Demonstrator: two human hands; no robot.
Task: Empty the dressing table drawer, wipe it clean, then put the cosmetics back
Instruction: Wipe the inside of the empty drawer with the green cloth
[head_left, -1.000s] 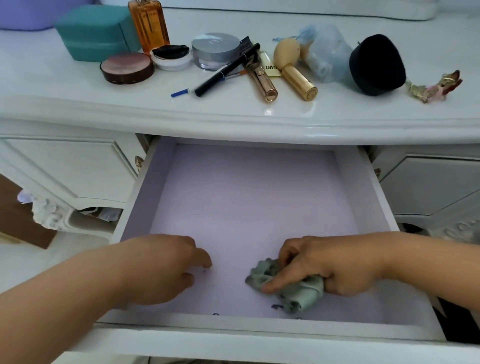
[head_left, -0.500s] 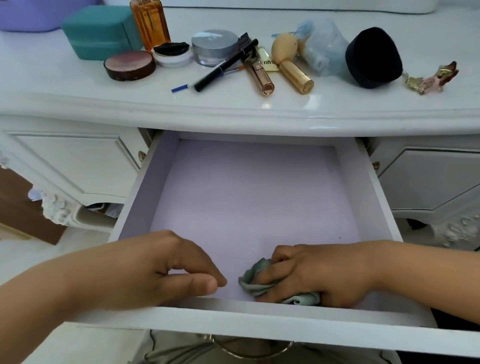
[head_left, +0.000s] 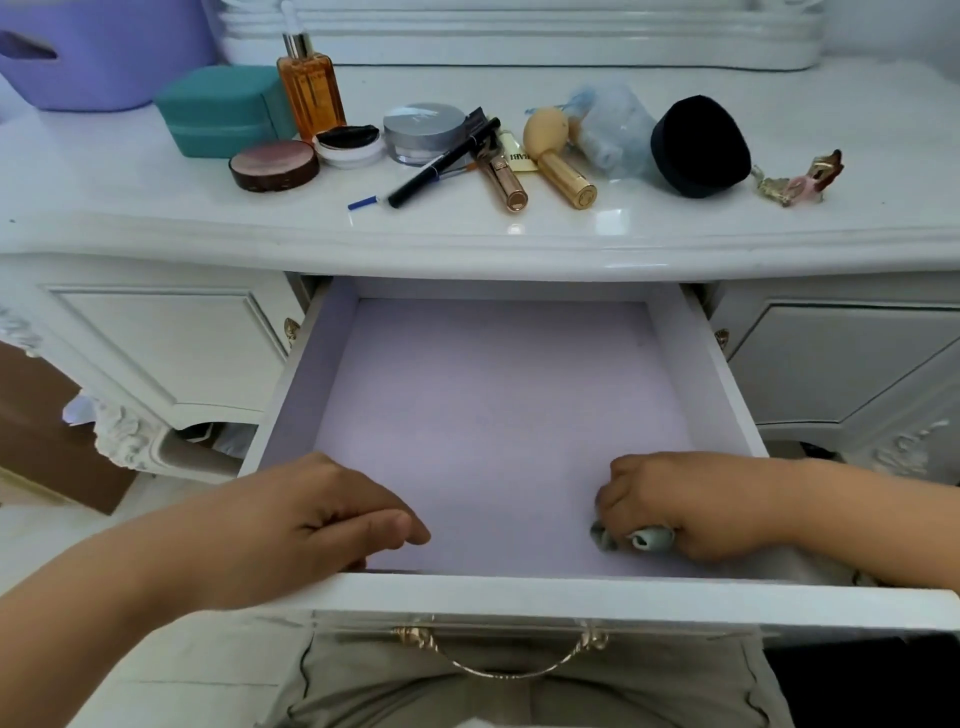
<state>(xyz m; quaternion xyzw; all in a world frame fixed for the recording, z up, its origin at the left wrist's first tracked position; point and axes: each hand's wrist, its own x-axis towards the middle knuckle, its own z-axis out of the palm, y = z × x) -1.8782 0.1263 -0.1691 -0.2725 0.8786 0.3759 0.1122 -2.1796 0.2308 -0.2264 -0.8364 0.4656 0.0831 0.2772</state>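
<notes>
the right hand (head_left: 691, 506), fingers curled around a bunched green cloth (head_left: 636, 539) at 5 o'clock on the drawer (head_left: 498, 426) floor, should press flat and sweep toward 12, along the drawer's long axis running 6 to 12, while the left hand (head_left: 311, 519), fingers loosely curled and empty, steadies the front at 7.

Only partial lettering legible: "BABI", or close to it, on the cream tube (head_left: 516, 150) lying among my cosmetics on the tabletop. Amber bottle (head_left: 310, 92) print too blurred to read.
</notes>
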